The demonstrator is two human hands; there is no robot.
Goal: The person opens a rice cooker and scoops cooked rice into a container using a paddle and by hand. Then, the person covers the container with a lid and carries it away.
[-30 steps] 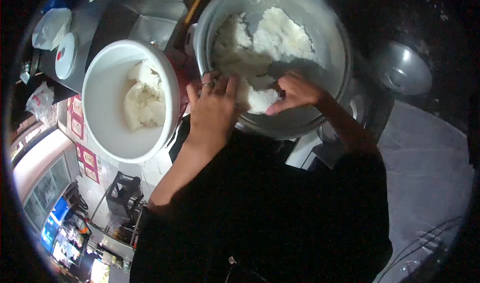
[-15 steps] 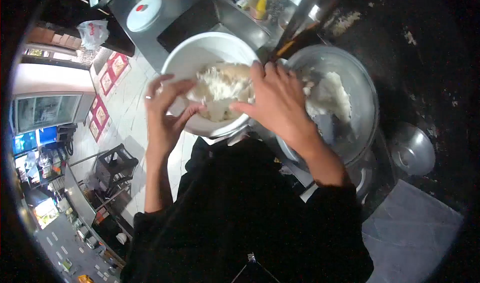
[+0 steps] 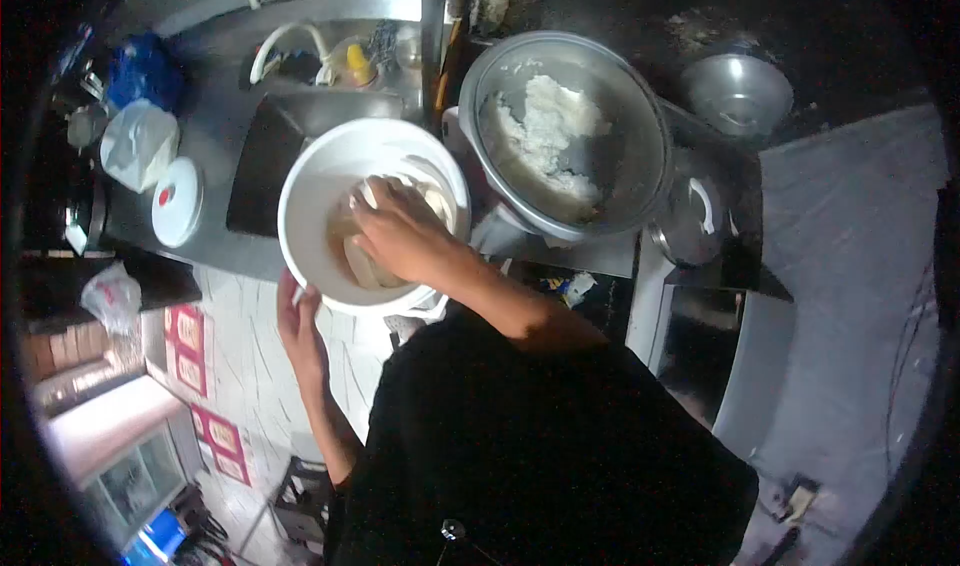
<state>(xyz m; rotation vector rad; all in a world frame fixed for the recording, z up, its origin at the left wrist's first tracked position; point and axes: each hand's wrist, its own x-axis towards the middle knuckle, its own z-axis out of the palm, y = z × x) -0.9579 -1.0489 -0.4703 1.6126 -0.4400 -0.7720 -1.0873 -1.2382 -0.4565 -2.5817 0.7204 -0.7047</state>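
Observation:
My right hand (image 3: 405,231) reaches down into a deep white bucket (image 3: 302,191), its fingers bent against pale contents that they partly hide. Inside, a whitish, folded-looking edge (image 3: 437,201) shows beyond the knuckles; I cannot tell whether it is cloth or food. At the bucket's near left side, my left hand (image 3: 300,324) has its fingers and thumb at the rim, gripping it. To the right stands a wide metal pot (image 3: 655,156) with a clump of white rice-like grains (image 3: 555,121) in it.
Behind the bucket is a sink (image 3: 265,156) set in a steel counter (image 3: 215,216). A round white lid (image 3: 178,201) and a plastic container (image 3: 140,146) sit at left. A metal bowl (image 3: 738,91) lies beyond the pot, with a pot lid (image 3: 690,221) nearer.
My view has turned, so the pot appears higher. Both hands were over the bucket; now my right hand has gone down into it and my left has moved to its outer rim.

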